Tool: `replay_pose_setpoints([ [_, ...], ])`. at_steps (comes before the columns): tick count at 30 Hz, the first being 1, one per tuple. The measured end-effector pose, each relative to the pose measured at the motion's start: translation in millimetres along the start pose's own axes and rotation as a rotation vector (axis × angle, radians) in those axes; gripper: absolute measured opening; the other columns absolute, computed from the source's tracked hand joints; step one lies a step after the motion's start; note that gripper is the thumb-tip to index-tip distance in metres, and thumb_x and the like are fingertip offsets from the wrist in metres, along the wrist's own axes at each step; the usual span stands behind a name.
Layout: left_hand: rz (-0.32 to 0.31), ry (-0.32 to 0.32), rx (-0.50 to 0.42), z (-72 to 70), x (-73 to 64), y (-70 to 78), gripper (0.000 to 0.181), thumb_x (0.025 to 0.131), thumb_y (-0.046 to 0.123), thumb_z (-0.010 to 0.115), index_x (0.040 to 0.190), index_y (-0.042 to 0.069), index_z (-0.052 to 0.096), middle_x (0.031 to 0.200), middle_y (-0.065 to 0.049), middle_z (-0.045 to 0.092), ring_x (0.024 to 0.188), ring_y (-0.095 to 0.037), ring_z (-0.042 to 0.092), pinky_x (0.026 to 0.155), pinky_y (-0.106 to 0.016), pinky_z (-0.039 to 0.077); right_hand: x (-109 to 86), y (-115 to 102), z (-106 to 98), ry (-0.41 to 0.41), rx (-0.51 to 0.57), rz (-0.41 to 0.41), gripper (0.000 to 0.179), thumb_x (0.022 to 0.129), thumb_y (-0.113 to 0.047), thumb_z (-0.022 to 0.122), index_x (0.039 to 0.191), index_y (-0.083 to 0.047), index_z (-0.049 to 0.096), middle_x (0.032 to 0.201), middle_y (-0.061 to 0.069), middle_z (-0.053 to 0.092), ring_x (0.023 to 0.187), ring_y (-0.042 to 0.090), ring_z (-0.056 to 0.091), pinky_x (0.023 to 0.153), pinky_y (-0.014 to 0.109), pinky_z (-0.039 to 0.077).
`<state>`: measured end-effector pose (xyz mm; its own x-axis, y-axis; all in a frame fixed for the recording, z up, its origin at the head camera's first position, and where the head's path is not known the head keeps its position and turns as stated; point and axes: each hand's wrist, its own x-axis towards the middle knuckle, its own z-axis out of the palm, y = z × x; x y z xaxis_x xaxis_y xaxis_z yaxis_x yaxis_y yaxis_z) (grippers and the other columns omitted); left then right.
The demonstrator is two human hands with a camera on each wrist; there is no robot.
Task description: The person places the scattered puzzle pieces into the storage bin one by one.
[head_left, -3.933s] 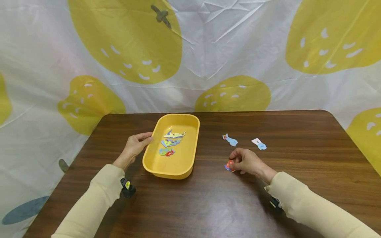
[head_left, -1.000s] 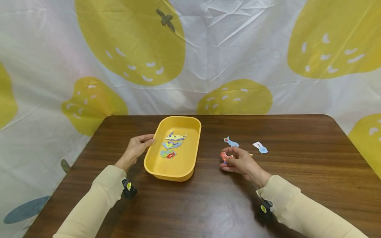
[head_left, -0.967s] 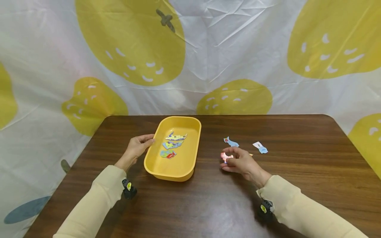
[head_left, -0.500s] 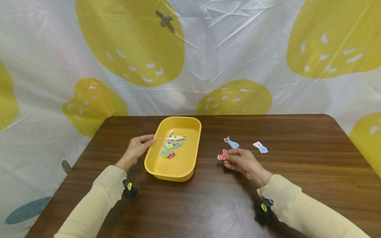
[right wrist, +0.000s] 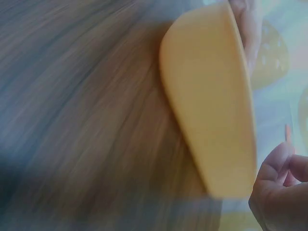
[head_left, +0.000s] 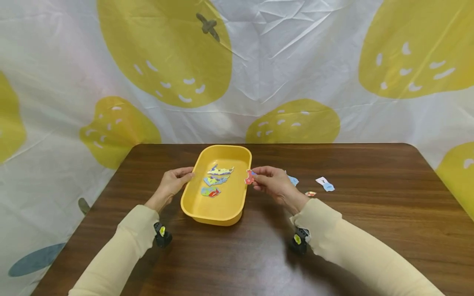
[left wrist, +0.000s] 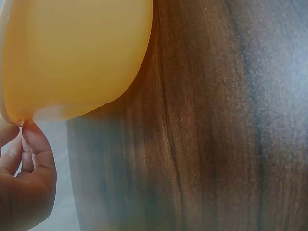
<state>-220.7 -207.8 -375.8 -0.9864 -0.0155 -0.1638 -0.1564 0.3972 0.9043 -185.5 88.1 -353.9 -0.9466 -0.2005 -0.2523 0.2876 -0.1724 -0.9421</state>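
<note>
My left hand (head_left: 168, 186) pinches the left rim of a yellow plastic tub (head_left: 211, 210); the left wrist view shows thumb and fingers meeting at its edge. Inside the tub lie several torn paper scraps, among them a yellow-and-purple scrap (head_left: 220, 170), a blue-and-yellow scrap (head_left: 215, 180) and a green-and-red scrap (head_left: 211, 192). Between thumb and fingertips, my right hand (head_left: 275, 183) pinches a red paper scrap (head_left: 249, 177) at the tub's right rim. In the right wrist view the red scrap (right wrist: 287, 133) appears edge-on above my fingers.
On the brown wooden table (head_left: 370, 197), right of the tub, lie a white-and-blue scrap (head_left: 325, 184), a small red-and-white scrap (head_left: 310, 193) and a light blue scrap (head_left: 293, 180) partly behind my right hand. A fruit-print curtain (head_left: 296, 74) hangs behind the table's far edge.
My right hand has picked up the red scrap from the table and carried it left to the tub's rim. A small scrap on the table now shows. My left hand stays on the tub.
</note>
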Motion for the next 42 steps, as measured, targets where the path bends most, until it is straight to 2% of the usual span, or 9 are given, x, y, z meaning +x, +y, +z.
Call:
replay_pose_setpoints([
  [10, 0.017, -0.001, -0.014, 1.9, 1.3, -1.5, 0.038, 0.093, 0.015, 0.060, 0.126, -0.004, 0.057, 0.115, -0.018, 0.062, 0.082, -0.003, 0.060, 0.073, -0.017, 0.052, 25.2, -5.5, 67.3, 0.046, -0.056, 0.063, 0.015, 0.092, 0.005, 0.054, 0.106, 0.011, 0.056, 0.070, 0.003, 0.054, 0.055, 0.007, 0.052, 0.051, 0.016, 0.048],
  [15, 0.021, 0.000, -0.021, 3.0, 1.0, -1.2, 0.038, 0.093, 0.015, 0.059, 0.127, -0.003, 0.057, 0.113, -0.017, 0.062, 0.081, -0.003, 0.061, 0.072, -0.017, 0.052, 43.9, 2.1, 82.9, 0.120, 0.050, 0.157, 0.018, 0.094, 0.004, 0.049, 0.110, 0.007, 0.056, 0.072, 0.007, 0.049, 0.056, 0.011, 0.048, 0.053, 0.019, 0.048],
  [19, 0.019, 0.004, -0.022, 4.2, 0.3, -1.2, 0.038, 0.093, 0.014, 0.059, 0.126, -0.003, 0.057, 0.113, -0.017, 0.062, 0.081, -0.003, 0.061, 0.072, -0.017, 0.052, 94.6, 45.4, 77.3, 0.164, 0.137, 0.181, 0.013, 0.092, 0.006, 0.052, 0.103, 0.003, 0.058, 0.074, 0.011, 0.053, 0.057, 0.014, 0.051, 0.058, 0.026, 0.053],
  [22, 0.023, 0.001, -0.018, 5.2, 0.4, -1.2, 0.038, 0.093, 0.016, 0.060, 0.127, -0.003, 0.057, 0.116, -0.019, 0.062, 0.083, -0.004, 0.061, 0.073, -0.017, 0.052, 144.4, 88.2, 69.1, 0.198, 0.148, 0.181, 0.016, 0.088, 0.011, 0.052, 0.101, 0.002, 0.056, 0.074, 0.014, 0.054, 0.052, 0.015, 0.053, 0.055, 0.029, 0.055],
  [25, 0.025, 0.001, -0.018, 5.5, 0.5, -1.5, 0.039, 0.093, 0.017, 0.060, 0.127, -0.003, 0.057, 0.119, -0.021, 0.061, 0.084, -0.004, 0.062, 0.073, -0.018, 0.053, 172.2, 112.6, 66.8, 0.245, 0.130, 0.186, 0.023, 0.084, 0.017, 0.046, 0.099, 0.000, 0.051, 0.068, 0.013, 0.053, 0.046, 0.016, 0.053, 0.047, 0.030, 0.053],
  [28, 0.016, 0.003, -0.016, 5.2, -0.2, -2.2, 0.039, 0.094, 0.017, 0.059, 0.127, -0.003, 0.057, 0.120, -0.021, 0.060, 0.085, -0.005, 0.062, 0.073, -0.019, 0.053, 167.0, 115.1, 69.2, 0.258, 0.102, 0.182, 0.024, 0.083, 0.017, 0.042, 0.101, 0.005, 0.052, 0.064, 0.014, 0.053, 0.045, 0.017, 0.051, 0.044, 0.029, 0.050],
  [32, 0.008, 0.008, -0.013, 6.1, 0.7, -0.9, 0.038, 0.094, 0.017, 0.059, 0.127, -0.002, 0.057, 0.120, -0.021, 0.060, 0.086, -0.006, 0.062, 0.074, -0.020, 0.053, 142.6, 100.2, 72.2, 0.272, 0.031, 0.166, 0.019, 0.089, 0.012, 0.042, 0.102, 0.011, 0.057, 0.069, 0.018, 0.054, 0.046, 0.017, 0.049, 0.044, 0.027, 0.047],
  [39, 0.028, -0.006, -0.047, 15.4, 4.4, 4.8, 0.037, 0.093, 0.015, 0.059, 0.126, -0.002, 0.057, 0.115, -0.019, 0.062, 0.082, -0.004, 0.062, 0.072, -0.019, 0.053, 165.5, 121.3, 55.0, 0.358, -0.049, 0.128, 0.020, 0.076, 0.020, 0.046, 0.091, 0.008, 0.054, 0.065, 0.018, 0.055, 0.039, 0.018, 0.053, 0.037, 0.027, 0.046],
  [42, 0.027, -0.004, -0.057, 18.0, 5.0, 4.8, 0.036, 0.093, 0.013, 0.059, 0.126, -0.003, 0.057, 0.113, -0.018, 0.063, 0.080, -0.003, 0.061, 0.071, -0.019, 0.053, 155.7, 116.3, 55.6, 0.376, -0.035, 0.156, 0.021, 0.079, 0.019, 0.047, 0.096, 0.008, 0.053, 0.067, 0.018, 0.056, 0.039, 0.017, 0.053, 0.037, 0.027, 0.046],
])
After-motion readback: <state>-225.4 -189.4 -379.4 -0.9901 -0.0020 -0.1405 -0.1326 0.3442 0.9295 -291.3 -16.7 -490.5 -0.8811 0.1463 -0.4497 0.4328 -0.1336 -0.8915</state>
